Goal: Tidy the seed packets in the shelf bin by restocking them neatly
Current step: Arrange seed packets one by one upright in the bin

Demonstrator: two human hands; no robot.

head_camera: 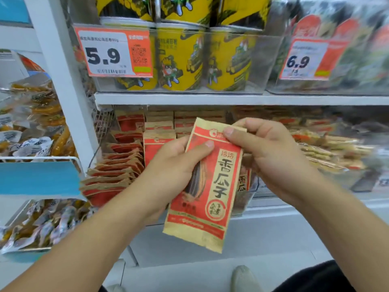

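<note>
White shelf board [210, 99] across the upper middle, bearing a clear bin [252, 66] of yellow canisters [179, 60] and, just to its right, another bin of dark packets [347, 51]. Below, the shelf bin [245, 205] crammed with red-and-tan seed packets [117, 171]: fanned and leaning at left, upright at the back.

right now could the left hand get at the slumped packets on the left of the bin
Probably not yet: the left hand grips the held packet. The slumped packets lie beside it with nothing between.
</note>
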